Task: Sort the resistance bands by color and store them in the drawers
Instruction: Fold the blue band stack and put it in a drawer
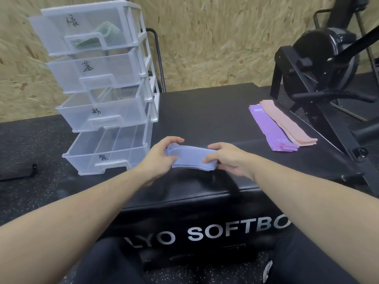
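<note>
Both hands pinch a folded stack of pale blue bands (191, 158), just above the black padded box (205, 119) that serves as the table. The left hand (162, 155) grips the left end, thumb on top and fingers curled under; the right hand (226, 158) clamps the right end the same way. Both forearms reach forward from the lower corners, wrists turned slightly inward.

To do this step well, it seems wise to square the edges while both ends are held, then carry the stack flat so no layer slips out.

Just left of the hands stands a clear drawer unit (102, 89), all four drawers pulled open and each marked with handwriting I cannot read. The top drawer (82, 31) holds green bands (96, 36); the bottom drawer (106, 152) looks bare and nearest. Well to the right lie purple bands (270, 130) and pink bands (287, 121), touching side by side.
</note>
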